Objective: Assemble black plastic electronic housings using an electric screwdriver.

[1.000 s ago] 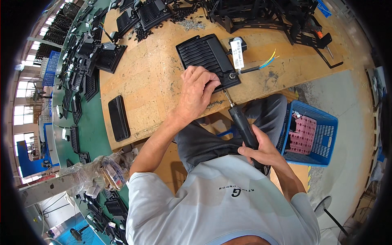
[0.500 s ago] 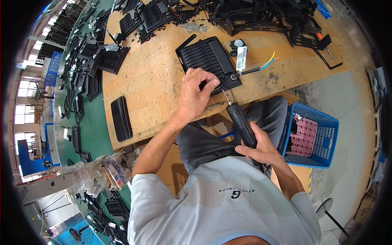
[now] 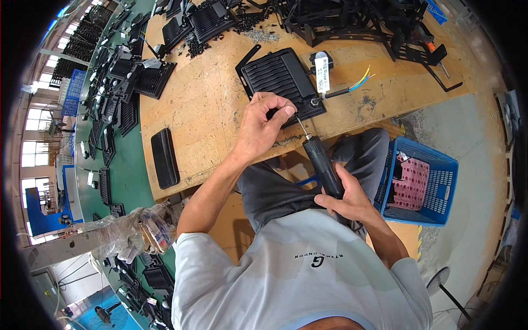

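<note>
A black ribbed lamp housing (image 3: 279,78) lies on the wooden bench (image 3: 214,110), a cable with yellow and blue wire ends (image 3: 352,87) running from its right side. My left hand (image 3: 263,127) rests on the housing's near edge, fingertips pinched at the tip of the driver bit. My right hand (image 3: 346,195) grips the black electric screwdriver (image 3: 322,162) by its lower body, above my lap. The bit slants up-left and meets the housing's near corner.
A flat black panel (image 3: 164,158) lies on the bench's left part. More ribbed housings (image 3: 212,21) and black metal brackets (image 3: 352,19) crowd the far side. A blue crate (image 3: 426,184) with a pink insert stands on the floor at my right. Racks of black parts line the green floor left.
The view has shifted slightly; my left hand has slid a little toward the housing's near corner and now pinches at the bit tip. The screwdriver stays in my right hand.
</note>
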`<state>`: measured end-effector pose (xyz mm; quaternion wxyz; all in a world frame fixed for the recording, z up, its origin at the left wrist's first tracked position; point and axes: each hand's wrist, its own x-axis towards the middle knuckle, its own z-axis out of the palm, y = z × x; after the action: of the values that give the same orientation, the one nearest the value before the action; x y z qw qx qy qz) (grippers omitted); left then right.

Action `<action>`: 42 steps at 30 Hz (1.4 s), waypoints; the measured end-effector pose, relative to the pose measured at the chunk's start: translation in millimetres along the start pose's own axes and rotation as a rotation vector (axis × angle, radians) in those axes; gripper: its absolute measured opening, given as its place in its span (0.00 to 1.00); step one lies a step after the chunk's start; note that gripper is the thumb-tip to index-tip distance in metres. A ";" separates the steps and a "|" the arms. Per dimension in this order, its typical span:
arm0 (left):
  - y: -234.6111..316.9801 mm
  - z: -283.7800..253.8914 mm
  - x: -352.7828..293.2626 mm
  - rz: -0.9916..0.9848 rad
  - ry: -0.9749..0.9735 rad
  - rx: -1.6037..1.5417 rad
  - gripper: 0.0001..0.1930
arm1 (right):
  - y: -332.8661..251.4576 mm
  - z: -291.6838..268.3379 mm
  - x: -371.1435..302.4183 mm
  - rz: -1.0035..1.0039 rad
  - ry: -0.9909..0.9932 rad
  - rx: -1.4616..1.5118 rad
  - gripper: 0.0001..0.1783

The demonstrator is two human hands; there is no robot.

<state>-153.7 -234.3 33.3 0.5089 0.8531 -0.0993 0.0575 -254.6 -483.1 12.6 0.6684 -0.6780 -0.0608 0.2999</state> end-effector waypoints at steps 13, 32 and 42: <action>-1.5 13.2 -25.5 0.340 0.265 0.303 0.08 | 10.3 9.4 4.2 0.013 -0.054 0.197 0.27; 26.3 7.1 -18.6 0.583 0.093 0.631 0.10 | 12.5 12.4 -3.8 -0.010 -0.076 0.257 0.30; 6.2 21.6 -21.3 0.530 0.172 0.582 0.09 | 18.3 12.5 -3.3 0.010 -0.097 0.316 0.29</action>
<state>-175.9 -253.8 24.1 0.2198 0.8985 -0.2525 0.2840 -269.2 -475.6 -2.6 0.7616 -0.5493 -0.0416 0.3413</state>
